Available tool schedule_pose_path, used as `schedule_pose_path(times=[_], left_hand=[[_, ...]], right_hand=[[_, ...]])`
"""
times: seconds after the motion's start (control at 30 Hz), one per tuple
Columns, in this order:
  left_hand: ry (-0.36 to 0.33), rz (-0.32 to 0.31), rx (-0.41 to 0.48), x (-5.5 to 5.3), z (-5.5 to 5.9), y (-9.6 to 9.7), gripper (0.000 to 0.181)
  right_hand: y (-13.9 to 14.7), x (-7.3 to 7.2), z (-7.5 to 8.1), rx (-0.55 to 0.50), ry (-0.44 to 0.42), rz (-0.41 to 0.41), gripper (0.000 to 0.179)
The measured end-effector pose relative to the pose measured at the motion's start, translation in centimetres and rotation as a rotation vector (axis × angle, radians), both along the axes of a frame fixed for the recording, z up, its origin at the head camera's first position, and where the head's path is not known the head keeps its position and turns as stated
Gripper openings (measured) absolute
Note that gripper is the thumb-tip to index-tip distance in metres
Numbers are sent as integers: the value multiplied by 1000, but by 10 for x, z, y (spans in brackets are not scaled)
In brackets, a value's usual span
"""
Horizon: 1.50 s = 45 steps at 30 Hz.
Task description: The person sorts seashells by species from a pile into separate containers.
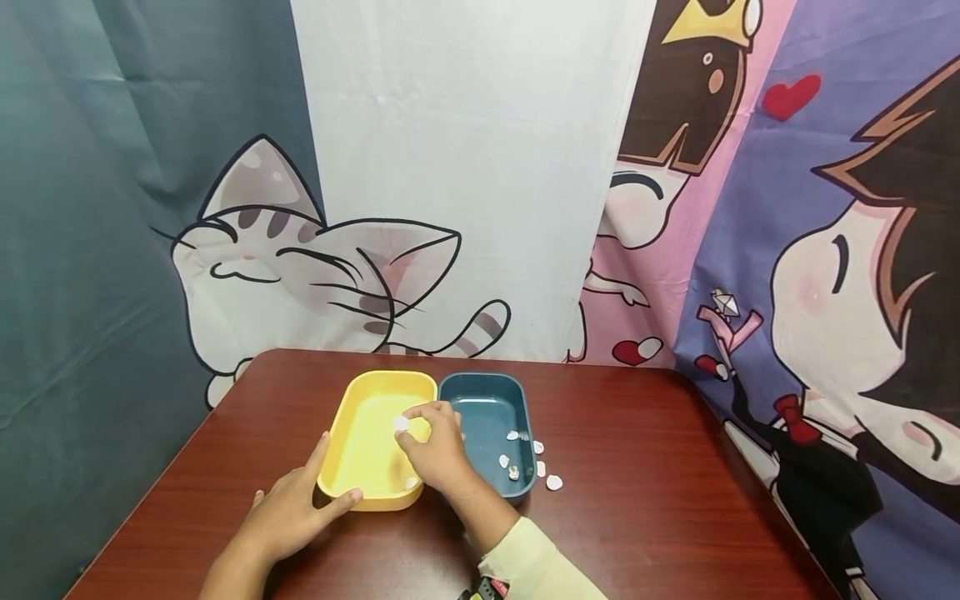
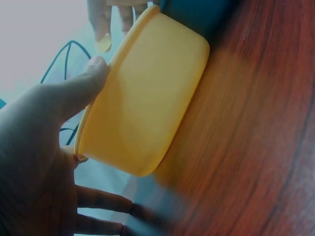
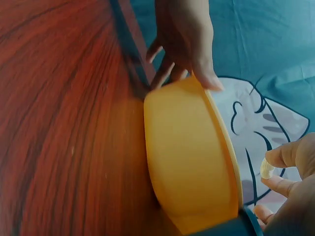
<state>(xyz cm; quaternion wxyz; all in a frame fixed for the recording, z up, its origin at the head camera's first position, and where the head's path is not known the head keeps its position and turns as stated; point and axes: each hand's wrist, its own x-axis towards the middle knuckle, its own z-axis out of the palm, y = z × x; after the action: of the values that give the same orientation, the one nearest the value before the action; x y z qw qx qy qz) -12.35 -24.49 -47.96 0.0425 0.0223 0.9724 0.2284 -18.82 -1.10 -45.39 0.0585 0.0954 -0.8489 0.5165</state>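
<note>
My right hand [image 1: 437, 446] pinches a small white seashell [image 3: 267, 169] between thumb and forefinger, above the yellow tray [image 1: 367, 450]. The shell looks ribbed in the right wrist view. At the tray's near left corner, my left hand [image 1: 288, 508] grips the rim, thumb on the near side and fingers along the left side. Another white piece [image 1: 412, 482] lies inside the yellow tray near its right front corner. Touching that tray on its right is a dark blue tray [image 1: 483, 408], which holds several small shells [image 1: 504, 461]. My right hand and forearm hide part of both trays.
Several more white shells [image 1: 554, 482] lie on the reddish-brown table [image 1: 637, 467], just right of the blue tray. A cloth backdrop [image 1: 465, 125] with cartoon figures hangs behind the table and along its sides.
</note>
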Motion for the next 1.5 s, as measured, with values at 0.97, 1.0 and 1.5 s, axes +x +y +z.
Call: schedule_pose_path(times=[0.97,1.0,1.5], left_hand=[[-6,7,8,0,-2,0,119],[-7,7,10,0,-1,0,119],[-22,4,17,-2,-2,-2,120]], right_hand=[[38,0,2,-7,-51,-18,35],[44,-1,2,-5,-49,-29,35],[110,-6,3,8,33,-196,28]])
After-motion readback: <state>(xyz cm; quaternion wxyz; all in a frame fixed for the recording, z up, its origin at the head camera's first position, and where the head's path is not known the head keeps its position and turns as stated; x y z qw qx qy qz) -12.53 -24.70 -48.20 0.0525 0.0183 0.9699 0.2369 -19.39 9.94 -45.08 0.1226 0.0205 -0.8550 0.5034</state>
